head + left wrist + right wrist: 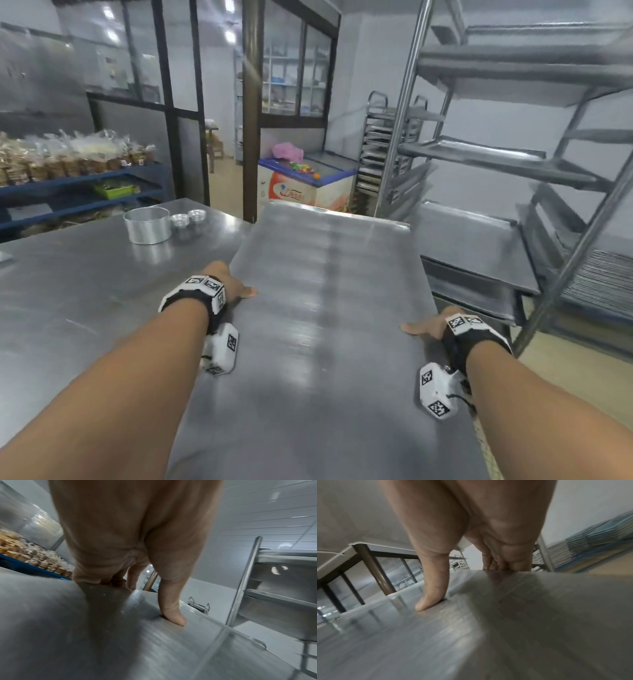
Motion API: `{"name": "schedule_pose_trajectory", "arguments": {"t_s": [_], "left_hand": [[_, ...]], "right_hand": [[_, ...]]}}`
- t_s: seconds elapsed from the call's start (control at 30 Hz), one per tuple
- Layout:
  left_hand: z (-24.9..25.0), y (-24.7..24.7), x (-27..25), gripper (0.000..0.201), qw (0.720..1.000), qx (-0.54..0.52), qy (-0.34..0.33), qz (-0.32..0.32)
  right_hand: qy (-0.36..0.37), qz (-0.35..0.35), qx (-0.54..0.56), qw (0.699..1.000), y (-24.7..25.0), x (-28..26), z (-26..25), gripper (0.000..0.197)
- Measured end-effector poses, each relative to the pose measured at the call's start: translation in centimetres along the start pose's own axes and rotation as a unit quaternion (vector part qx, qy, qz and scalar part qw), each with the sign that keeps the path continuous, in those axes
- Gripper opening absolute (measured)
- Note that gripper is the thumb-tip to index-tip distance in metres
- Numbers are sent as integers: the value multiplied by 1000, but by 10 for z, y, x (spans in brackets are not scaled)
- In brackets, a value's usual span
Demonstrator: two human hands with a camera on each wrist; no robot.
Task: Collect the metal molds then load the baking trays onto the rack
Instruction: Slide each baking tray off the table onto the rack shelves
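While facing tall steel rack (pixel 496 154), gripped flat grey metal baking tray (pixel 325 308): left hand (pixel 233 286), right hand (pixel 430 327), thumbs on top, fingers curled under its edges

baking tray (pixel 325 308) near end cut off, fingers (pixel 133 577) hidden beneath it

The left hand (pixel 130 545) is gripping the baking tray's (pixel 171 649) edge, thumb (pixel 171 609) pressing on top, fingers curling beneath, the rack (pixel 243 582) standing beyond.
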State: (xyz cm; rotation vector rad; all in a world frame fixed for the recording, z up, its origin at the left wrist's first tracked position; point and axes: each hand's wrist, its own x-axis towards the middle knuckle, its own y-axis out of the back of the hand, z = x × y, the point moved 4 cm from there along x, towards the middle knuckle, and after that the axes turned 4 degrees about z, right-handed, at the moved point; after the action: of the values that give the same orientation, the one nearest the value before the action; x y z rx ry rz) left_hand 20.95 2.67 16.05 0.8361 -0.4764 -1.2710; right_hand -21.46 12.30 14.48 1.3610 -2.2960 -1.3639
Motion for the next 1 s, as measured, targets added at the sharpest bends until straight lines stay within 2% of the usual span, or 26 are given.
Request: {"name": "schedule_pose_trajectory", "arguments": {"t_s": [0.07,0.13,0.27,0.33,0.6,0.77,0.93,1.0], "left_hand": [[23,-13,-17,56,1000,-6,-22,-11],[45,-27,-32,60,999,-3,-39,-26],[78,-54,-51,68,996,5,-67,-49],[94,-65,-58,69,995,5,-79,-63],[145,-104,-58,76,987,35,-121,-104],[172,-127,-43,77,981,41,-139,-128],[197,-144,-24,67,976,44,-152,-152],[207,-152,-12,75,973,40,-161,-160]], "right_hand": [[-17,17,-1,1000,26,-25,18,70],[-34,30,0,999,49,-37,38,63],[-58,77,-3,995,87,-43,74,95],[-70,90,-15,993,101,-45,87,104],[-129,111,40,985,126,-31,128,102],[-155,125,55,978,135,-30,127,91],[-178,139,61,972,143,-20,121,96],[-185,146,53,970,144,-14,118,98]]}}
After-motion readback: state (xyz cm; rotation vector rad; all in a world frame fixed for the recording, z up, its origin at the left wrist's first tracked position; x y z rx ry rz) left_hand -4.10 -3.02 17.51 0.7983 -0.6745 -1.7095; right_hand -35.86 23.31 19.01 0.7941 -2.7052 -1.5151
